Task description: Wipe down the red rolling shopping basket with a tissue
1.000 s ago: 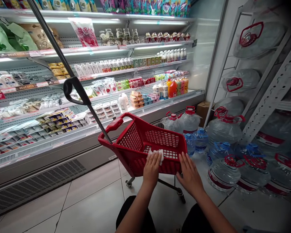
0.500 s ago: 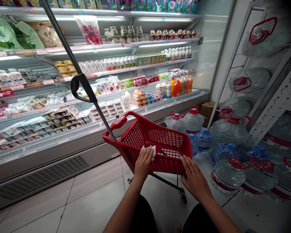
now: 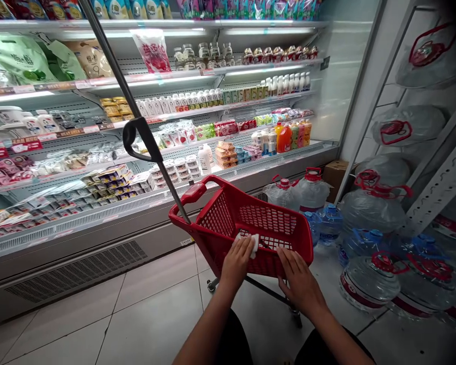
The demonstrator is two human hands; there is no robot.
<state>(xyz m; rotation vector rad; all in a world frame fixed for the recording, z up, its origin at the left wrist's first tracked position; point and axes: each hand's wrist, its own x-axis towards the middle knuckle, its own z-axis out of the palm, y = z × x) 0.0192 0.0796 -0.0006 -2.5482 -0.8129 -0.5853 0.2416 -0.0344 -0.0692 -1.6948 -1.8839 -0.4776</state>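
Basket (image 3: 268, 220) is parked on the floor (image 3: 155, 314) before the chiller shelves (image 3: 99, 213), pull handle (image 3: 144, 137) slanted up-left. Water jugs (image 3: 368, 213) are massed right of it, a carton (image 3: 332, 172) behind them. Left hand (image 3: 237, 261), over a cloth (image 3: 251, 242), is placed on the near rim; right hand (image 3: 298, 281) beside it.

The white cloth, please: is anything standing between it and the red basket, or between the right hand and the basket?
Nothing visible does. The left hand presses the white cloth onto the near rim of the red basket, and the right hand rests flat on its near wall.
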